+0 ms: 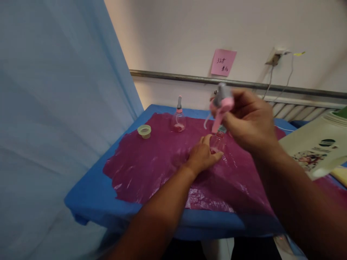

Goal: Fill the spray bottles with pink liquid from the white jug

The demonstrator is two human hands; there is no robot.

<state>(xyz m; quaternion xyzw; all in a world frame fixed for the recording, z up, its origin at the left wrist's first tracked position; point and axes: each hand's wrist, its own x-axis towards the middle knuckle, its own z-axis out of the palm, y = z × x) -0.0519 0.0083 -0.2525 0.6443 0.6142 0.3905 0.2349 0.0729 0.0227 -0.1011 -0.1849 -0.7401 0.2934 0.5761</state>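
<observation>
My left hand (201, 156) is wrapped around a small clear bottle (217, 143) standing on the purple plastic sheet. The bottle's neck is uncovered, and reddish colour shows low inside it. Above the neck, my right hand (251, 121) grips a pink and grey spray head (223, 99), slightly blurred, its thin tube hanging to the left and apart from the bottle. A second spray bottle (178, 122), with its head on, stands farther back to the left. Left of that sits a pale green cap (144, 130).
A large cream jug (316, 146) leans in at the right. Purple sheeting (151, 162) covers much of the blue-draped table (89, 196). A blue curtain (54, 90) hangs at the left; a metal rail (173, 76) runs along the wall under a pink note (223, 62).
</observation>
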